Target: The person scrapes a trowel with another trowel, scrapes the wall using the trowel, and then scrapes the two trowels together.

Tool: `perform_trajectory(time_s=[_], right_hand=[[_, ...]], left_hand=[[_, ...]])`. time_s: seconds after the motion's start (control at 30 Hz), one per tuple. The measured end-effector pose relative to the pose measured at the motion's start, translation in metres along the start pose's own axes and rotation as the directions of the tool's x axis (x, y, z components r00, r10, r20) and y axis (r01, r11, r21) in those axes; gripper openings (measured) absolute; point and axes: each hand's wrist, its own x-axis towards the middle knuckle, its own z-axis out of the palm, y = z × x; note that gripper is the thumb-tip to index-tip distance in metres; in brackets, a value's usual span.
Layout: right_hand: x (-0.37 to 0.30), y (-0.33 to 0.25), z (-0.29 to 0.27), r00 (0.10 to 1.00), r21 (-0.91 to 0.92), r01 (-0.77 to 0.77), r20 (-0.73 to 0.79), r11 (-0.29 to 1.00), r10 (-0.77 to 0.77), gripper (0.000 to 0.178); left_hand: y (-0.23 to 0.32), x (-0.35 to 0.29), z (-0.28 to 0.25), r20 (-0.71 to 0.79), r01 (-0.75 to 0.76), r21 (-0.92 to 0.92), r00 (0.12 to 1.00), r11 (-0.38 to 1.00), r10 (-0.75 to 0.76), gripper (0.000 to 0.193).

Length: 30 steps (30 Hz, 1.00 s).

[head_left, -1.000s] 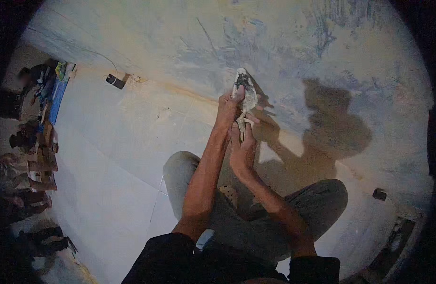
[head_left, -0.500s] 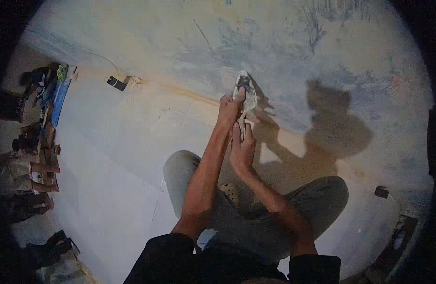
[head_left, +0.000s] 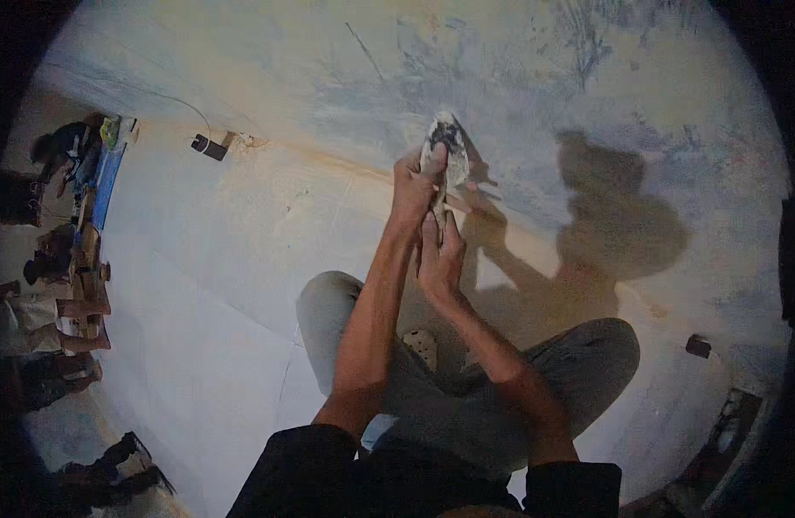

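A pointed trowel [head_left: 446, 131], its blade smeared with whitish and dark grey plaster-like material, is held up in front of the patchy wall [head_left: 518, 78]. My left hand [head_left: 417, 186] grips it around the lower blade, thumb pressed flat on the face. Below that, my right hand [head_left: 440, 259] is closed around the handle, which is mostly hidden by the fingers. Whether the blade's tip touches the wall I cannot tell. Shadows of my arms and the tool fall on the wall just to the right.
My bent knees [head_left: 328, 324] and a perforated clog [head_left: 421, 348] are below my arms. On the pale floor [head_left: 181, 345], a black box with a wire [head_left: 210, 148] lies by the wall's foot; another dark box [head_left: 698, 346] is at right. Clutter and a blue strip [head_left: 110, 186] line the left.
Both hands and the trowel have shifted slightly upward along the wall. The grip of each hand looks the same.
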Motion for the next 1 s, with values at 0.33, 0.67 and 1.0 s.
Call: perform_trajectory(time_s=[0.33,0.67,1.0], right_hand=[[-0.001,-0.024,-0.003,0.993,-0.03,-0.103,0.046,0.994,0.105,0.03],[0.001,-0.028,-0.001,0.997,-0.088,-0.054,-0.051,0.995,0.049,0.031],[0.003,-0.053,0.003,0.999,-0.053,-0.053,0.007,0.997,0.053,0.032]], left_hand=[[0.0,-0.005,-0.001,-0.163,0.055,0.416,0.986,0.908,0.015,0.031],[0.001,0.002,0.005,-0.199,0.02,0.292,0.979,0.956,0.04,0.029],[0.006,0.007,-0.006,-0.162,0.023,0.157,0.987,0.987,0.003,0.029]])
